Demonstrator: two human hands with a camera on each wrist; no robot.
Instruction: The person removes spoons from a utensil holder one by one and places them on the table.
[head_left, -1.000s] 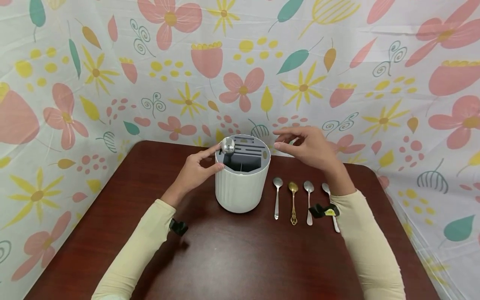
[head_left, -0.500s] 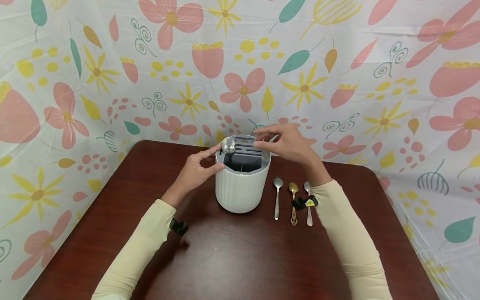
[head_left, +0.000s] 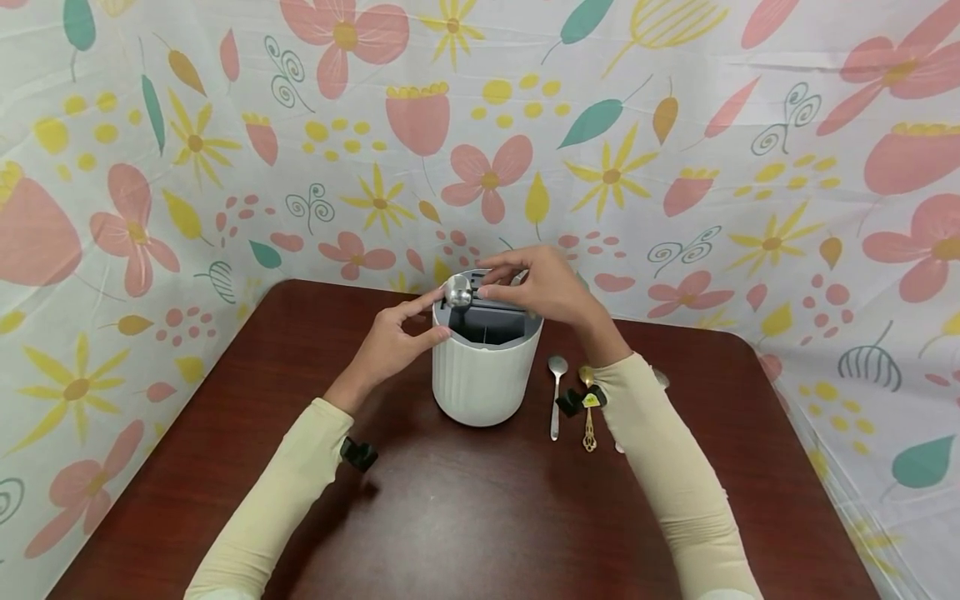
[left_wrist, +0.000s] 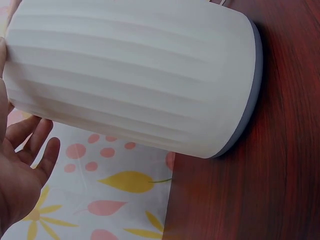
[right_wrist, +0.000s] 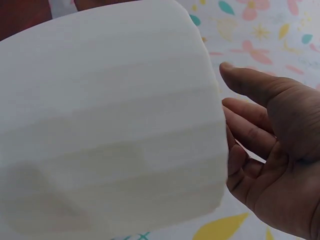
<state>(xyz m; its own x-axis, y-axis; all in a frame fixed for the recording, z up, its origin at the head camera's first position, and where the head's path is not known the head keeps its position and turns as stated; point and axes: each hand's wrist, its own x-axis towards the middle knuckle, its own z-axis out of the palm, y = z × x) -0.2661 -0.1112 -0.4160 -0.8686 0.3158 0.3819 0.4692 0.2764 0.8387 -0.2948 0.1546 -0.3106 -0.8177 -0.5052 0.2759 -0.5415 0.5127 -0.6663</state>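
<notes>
A white ribbed utensil holder (head_left: 483, 387) with a grey slotted insert stands upright on the table. The silver bowl of a spoon (head_left: 458, 292) sticks up at its left rim; the handle is hidden. My left hand (head_left: 386, 342) touches the holder's left side, thumb at the near rim, fingers fairly straight in the head view. Over the holder's top is my right hand (head_left: 543, 287), thumb and fingertips just right of the spoon bowl, with a visible gap. In the right wrist view its thumb is straight and its other fingers loosely bent, nothing held.
Right of the holder lie a silver spoon (head_left: 556, 400) and a gold spoon (head_left: 588, 429) with an ornate handle. The right sleeve (head_left: 660, 450) covers most of two more spoons. A floral cloth (head_left: 487, 125) hangs behind the dark wooden table (head_left: 450, 517).
My right hand has moved left from beyond the holder's right rim to above its top, close to the spoon bowl. The left hand and holder stay put.
</notes>
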